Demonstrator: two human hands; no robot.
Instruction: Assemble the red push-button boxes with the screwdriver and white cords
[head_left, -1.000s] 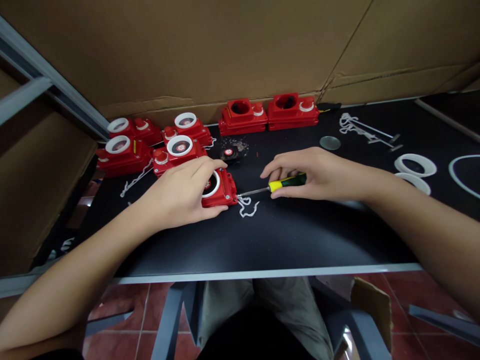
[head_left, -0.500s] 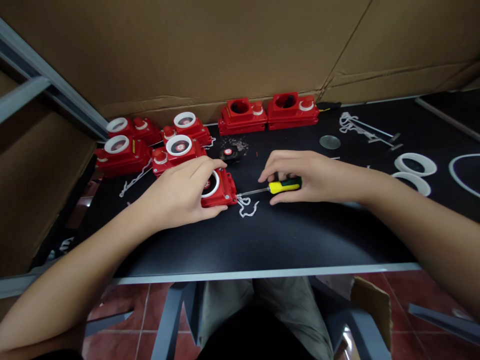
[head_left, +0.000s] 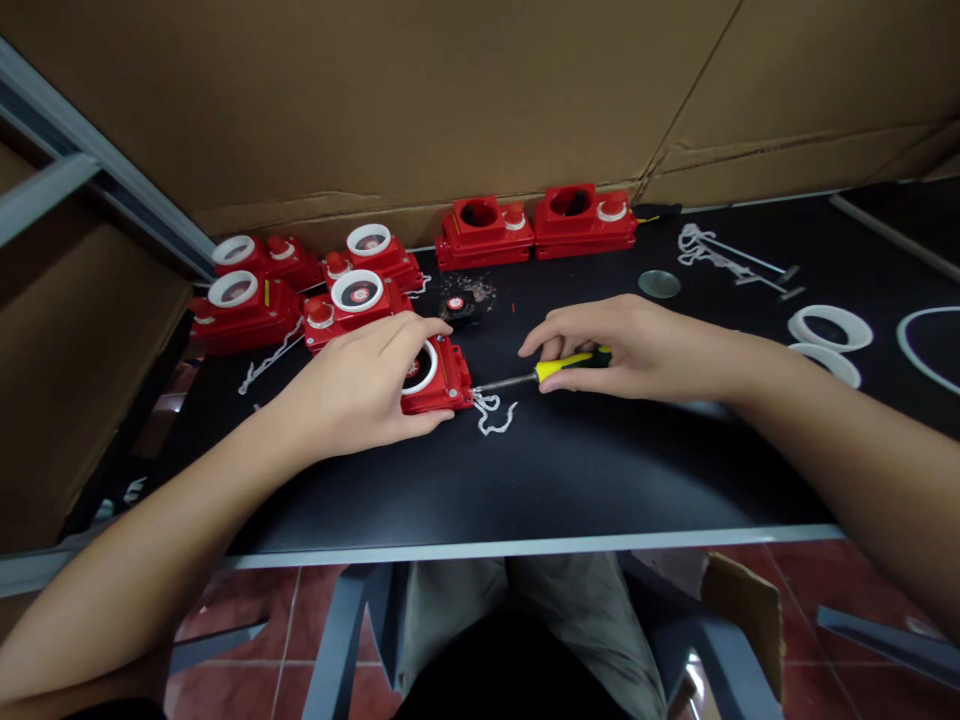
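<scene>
My left hand (head_left: pixel 360 385) is wrapped over a red plastic housing (head_left: pixel 442 378) with a white ring on top, pressing it onto the black table (head_left: pixel 570 470). My right hand (head_left: pixel 626 345) grips a screwdriver (head_left: pixel 555 369) with a yellow and green handle. The metal shaft lies level and its tip meets the right side of the housing. A curl of white string (head_left: pixel 495 412) lies just under the tip.
Several more red housings (head_left: pixel 352 295) are grouped at the back left, and two without rings (head_left: pixel 536 225) stand by the cardboard wall. White rings (head_left: pixel 829 328), a clear disc (head_left: pixel 658 284), white ties (head_left: pixel 724 255) and a small black part (head_left: pixel 457 307) lie to the right and behind.
My right hand shifted its fingers along the screwdriver handle, hiding and showing the green end. The tip stays at the housing's side. My left hand has not moved.
</scene>
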